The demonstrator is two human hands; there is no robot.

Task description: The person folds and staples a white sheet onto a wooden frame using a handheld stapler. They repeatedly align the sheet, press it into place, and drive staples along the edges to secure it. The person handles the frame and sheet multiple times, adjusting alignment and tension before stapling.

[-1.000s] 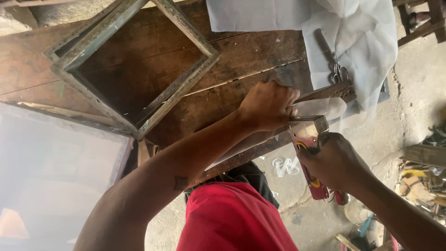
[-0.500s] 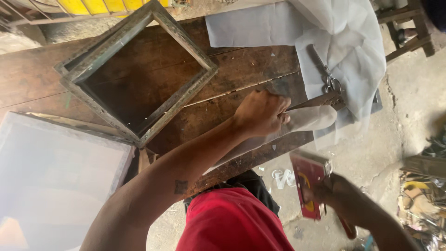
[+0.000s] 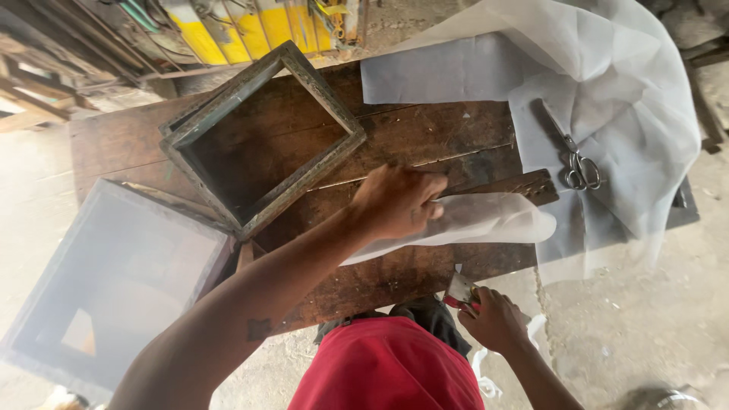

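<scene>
My left hand is closed on a strip of thin white mesh fabric and presses it against a wooden frame piece lying on the dark wooden table. My right hand is down by the table's near edge, gripping a red-and-metal staple gun. A larger sheet of the same white mesh drapes over the table's right end, with metal scissors lying on it.
An empty square wooden frame lies on the table's left half. A frame covered with stretched mesh leans at the left, below the table edge. Yellow machinery stands behind the table. The ground at right is bare concrete.
My right hand has dropped with the staple gun from beside the frame piece to the table's near edge. My left hand has stayed on the mesh. The view has swung down and left.
</scene>
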